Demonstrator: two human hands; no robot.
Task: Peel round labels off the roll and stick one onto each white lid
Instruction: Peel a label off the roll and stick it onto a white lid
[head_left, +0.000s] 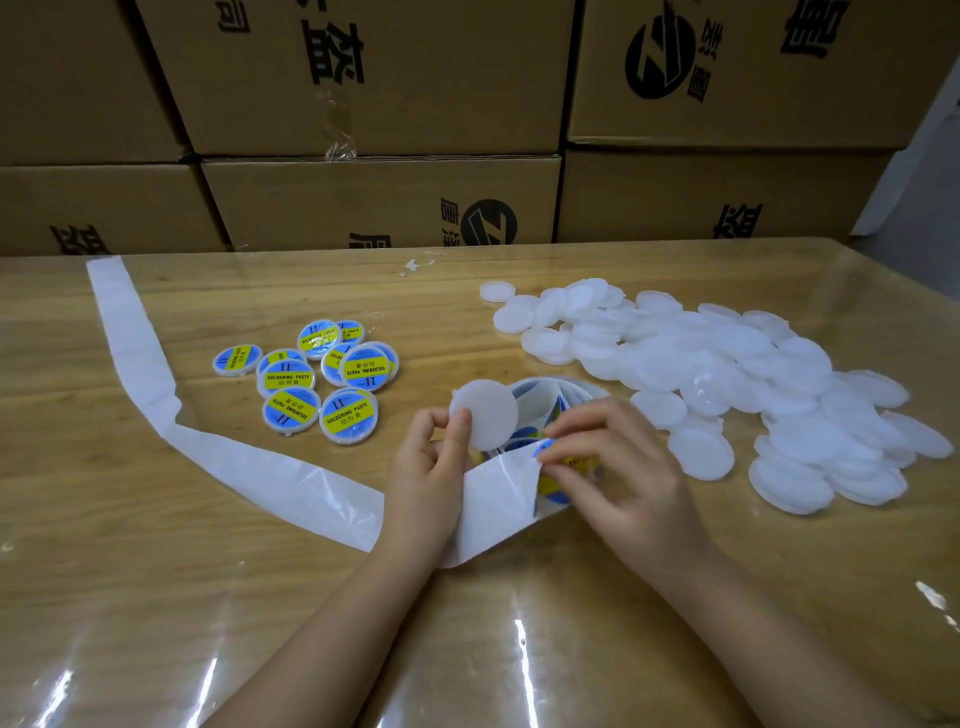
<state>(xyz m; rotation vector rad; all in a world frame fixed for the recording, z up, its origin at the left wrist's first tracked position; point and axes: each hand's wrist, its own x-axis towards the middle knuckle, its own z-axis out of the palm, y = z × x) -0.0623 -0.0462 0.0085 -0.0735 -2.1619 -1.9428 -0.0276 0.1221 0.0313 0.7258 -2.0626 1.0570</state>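
Head view: the left hand (431, 467) pinches 1 blank white lid (485, 413) between thumb and fingers, flat face tilted toward the person, probably so it is ready to take a label at once; the right hand (613, 467), just at 3 o'clock of it, has its fingertips closed on the edge of a blue-and-yellow label (545, 448) where the backing strip (249, 467) folds sharply, a bend that likely helps the sticker lift; the label roll (550, 397) lies at 12 o'clock of the hands, partly hidden by them; the spent strip trails away toward 9 and then 11 o'clock, kept out of the work area; roughly 9 labelled lids (317, 379) sit grouped at 10 o'clock, well apart from the heap of unlabelled lids (753, 374) at 2 o'clock, so done and undone stock do not mix; all rest on the glossy wooden surface (156, 597), with cartons (384, 197) stacked behind.
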